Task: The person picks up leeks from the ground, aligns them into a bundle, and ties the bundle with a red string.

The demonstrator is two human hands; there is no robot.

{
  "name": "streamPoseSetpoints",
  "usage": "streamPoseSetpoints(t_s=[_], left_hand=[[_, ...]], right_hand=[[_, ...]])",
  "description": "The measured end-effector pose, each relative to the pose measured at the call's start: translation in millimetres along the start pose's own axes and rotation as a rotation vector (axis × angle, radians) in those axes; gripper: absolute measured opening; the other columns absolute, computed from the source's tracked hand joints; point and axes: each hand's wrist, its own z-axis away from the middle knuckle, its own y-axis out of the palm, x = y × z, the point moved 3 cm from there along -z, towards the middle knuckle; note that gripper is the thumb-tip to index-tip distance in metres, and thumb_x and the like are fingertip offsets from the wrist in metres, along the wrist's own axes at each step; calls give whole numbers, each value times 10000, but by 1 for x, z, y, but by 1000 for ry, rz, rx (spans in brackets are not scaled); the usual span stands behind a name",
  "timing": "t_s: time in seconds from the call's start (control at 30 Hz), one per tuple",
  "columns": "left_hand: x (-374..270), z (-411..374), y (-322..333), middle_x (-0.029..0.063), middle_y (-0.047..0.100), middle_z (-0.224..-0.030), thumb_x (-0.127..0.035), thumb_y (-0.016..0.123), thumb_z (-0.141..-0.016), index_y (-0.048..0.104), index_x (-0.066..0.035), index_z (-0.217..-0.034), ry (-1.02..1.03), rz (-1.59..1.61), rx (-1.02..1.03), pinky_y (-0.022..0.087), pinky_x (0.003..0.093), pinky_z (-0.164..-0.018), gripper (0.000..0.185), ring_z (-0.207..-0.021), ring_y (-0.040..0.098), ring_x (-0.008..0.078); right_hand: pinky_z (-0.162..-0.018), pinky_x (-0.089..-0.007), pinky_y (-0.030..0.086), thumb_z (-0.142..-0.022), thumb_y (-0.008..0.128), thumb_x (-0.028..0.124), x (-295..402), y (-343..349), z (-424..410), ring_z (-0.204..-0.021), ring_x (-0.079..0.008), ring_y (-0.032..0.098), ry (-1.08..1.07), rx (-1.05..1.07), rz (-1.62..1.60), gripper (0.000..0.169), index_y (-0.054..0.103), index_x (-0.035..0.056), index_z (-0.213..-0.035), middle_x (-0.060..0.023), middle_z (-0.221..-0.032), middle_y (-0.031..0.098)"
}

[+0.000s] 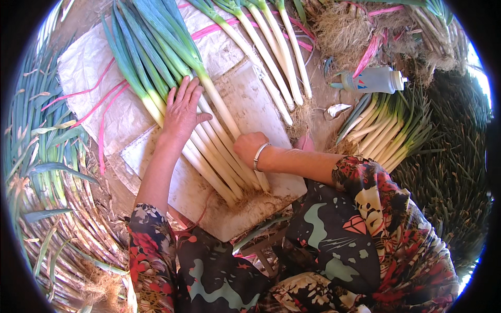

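A row of long green onions (219, 150) lies on a soil-stained white board (254, 88), with white stalks and roots towards me and green leaves at the far end. My left hand (184, 105) rests palm down across the stalks where white turns to green, thumb spread aside. Against the rightmost stalk of this row, my right hand (250, 148) is curled with its fingertips hidden; it appears to grip that stalk. A metal bangle (260, 156) circles the right wrist. The roots (238, 197) lie near the board's front edge.
Several separate green onions (270, 51) lie beyond the board. Pink ties (103, 117) cross the whitish sheet (88, 74). Unsorted green onions (74, 219) are piled at left. On the right are a plastic bottle (370, 80), a smaller onion bundle (377, 135) and rooted bundles (344, 31).
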Motion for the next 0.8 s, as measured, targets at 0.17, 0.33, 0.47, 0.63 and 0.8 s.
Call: streamPoseSetpoints(t_s=[0.17,0.33,0.47,0.63,0.8], left_hand=[[0,0,0,57,289,-1432,-352,708,-687,416,-80,-1277,-27,-25,52,139,440,-1115,713,-1364,167,223],[-1,-2,-1,47,269,-1445,-364,705,-682,422,-80,-1280,-30,-37,74,130,428,-1120,720,-1369,149,211],[1,0,-1,69,290,-1427,-344,703,-689,392,-72,-1294,-22,-22,59,149,456,-1091,733,-1365,161,246],[-1,0,-3,32,298,-1428,-377,696,-683,401,-97,-1310,-52,-40,52,132,433,-1118,747,-1367,158,208],[-5,-4,-2,42,292,-1432,-392,695,-679,363,-78,-1332,-25,-73,18,127,440,-1114,797,-1370,146,215]], right_hand=[[-674,-380,520,-757,552,113,-8,10,7,-857,-324,639,183,-187,-293,209,635,31,-931,-181,-859,649],[-607,-337,483,-767,533,159,-15,32,9,-658,-256,609,324,-345,-1258,217,560,-32,-865,-183,-741,604],[-515,-337,440,-783,578,267,-2,12,34,-526,-195,524,122,-623,-1291,320,547,-44,-854,-122,-600,540],[-493,-285,420,-811,592,351,3,-2,44,-527,-149,509,12,-324,-1605,357,547,-3,-793,-55,-603,525],[-573,-291,450,-840,558,346,-4,34,6,-606,-166,544,231,-5,-1983,375,620,-18,-903,-63,-673,566]])
